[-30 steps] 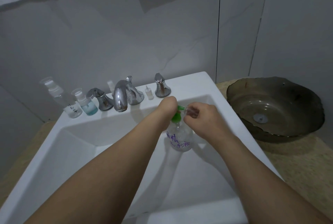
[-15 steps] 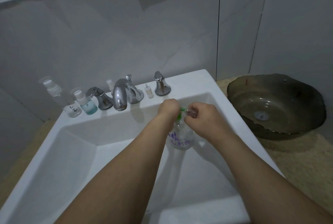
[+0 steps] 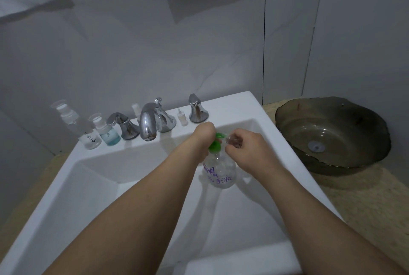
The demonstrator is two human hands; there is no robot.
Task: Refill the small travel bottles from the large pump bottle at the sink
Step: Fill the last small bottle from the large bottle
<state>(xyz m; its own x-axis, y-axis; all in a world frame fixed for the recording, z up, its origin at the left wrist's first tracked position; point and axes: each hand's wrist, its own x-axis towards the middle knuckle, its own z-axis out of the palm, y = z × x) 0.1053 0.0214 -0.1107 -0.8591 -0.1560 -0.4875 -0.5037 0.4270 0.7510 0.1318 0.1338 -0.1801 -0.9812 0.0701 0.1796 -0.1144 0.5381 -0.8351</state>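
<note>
Pump bottle [image 3: 220, 169], clear and round-bellied with purple lettering, is standing in the white sink [image 3: 93, 186], directly under both hands. Left hand [image 3: 204, 134] is curling over the green pump head [image 3: 215, 145]; how its fingers lie is hidden. Right hand [image 3: 244, 149] is pinching a small clear travel bottle [image 3: 232, 141] at the spout tip. Pressing slowly and keeping the mouth square under the spout should be avoiding spills. Beyond the fingers, chrome faucet [image 3: 149, 122].

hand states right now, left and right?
Left hand: fingers curled over the green pump head of the large pump bottle.
Right hand: pinching a small clear bottle at the nozzle.
</note>
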